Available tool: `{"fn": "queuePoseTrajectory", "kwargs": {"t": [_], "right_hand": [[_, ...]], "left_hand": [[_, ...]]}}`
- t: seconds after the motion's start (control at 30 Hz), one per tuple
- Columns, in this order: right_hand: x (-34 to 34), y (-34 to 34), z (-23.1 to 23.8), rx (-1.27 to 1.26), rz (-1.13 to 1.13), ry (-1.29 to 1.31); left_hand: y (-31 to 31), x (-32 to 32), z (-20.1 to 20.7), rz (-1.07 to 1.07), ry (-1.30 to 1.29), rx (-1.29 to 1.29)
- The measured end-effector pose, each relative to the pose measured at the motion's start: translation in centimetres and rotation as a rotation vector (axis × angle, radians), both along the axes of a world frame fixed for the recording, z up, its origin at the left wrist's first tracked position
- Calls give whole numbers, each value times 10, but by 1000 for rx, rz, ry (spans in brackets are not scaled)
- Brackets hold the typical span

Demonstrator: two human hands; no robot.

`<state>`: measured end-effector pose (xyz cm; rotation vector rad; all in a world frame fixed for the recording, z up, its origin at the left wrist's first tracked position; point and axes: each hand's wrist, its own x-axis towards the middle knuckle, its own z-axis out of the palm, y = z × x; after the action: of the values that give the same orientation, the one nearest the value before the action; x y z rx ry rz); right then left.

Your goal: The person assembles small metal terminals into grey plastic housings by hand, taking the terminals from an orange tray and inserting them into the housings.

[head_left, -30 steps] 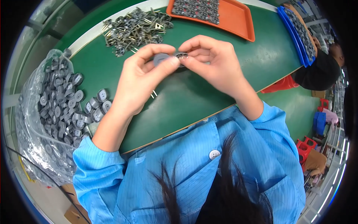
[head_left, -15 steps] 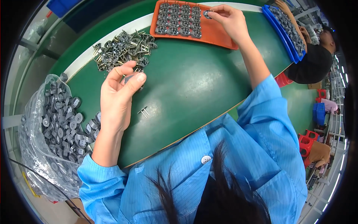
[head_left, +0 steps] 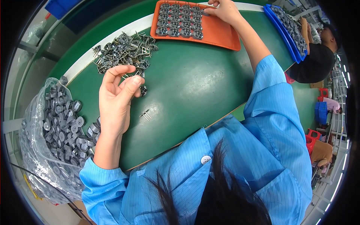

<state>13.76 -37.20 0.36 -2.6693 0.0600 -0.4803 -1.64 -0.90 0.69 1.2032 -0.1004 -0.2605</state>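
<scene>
Two hands: both over the green table (head_left: 195, 90).
Left hand (head_left: 116, 99): centre left, fingers loosely curled, beside the metal clips (head_left: 123, 52).
Right hand (head_left: 225, 10): top, fingertips pinched at the orange tray (head_left: 221, 35).

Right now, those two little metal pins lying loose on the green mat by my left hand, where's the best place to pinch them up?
Pinch the metal pins across their middle, coming straight down from above with thumb and forefinger of the left hand. They lie flat and side by side on the green mat, apart from the metal clip pile, so the long sides are free; the ends look too small to grip.
</scene>
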Motion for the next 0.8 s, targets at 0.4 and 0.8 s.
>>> {"fn": "queuePoseTrajectory", "kwargs": {"t": [0.4,0.8], "right_hand": [[-136,143,16,271,856,-81],[-185,160,0,150,596,115]], "left_hand": [[8,11,1,43,-150,100],[5,1,-3,-49,-336,383]]}}
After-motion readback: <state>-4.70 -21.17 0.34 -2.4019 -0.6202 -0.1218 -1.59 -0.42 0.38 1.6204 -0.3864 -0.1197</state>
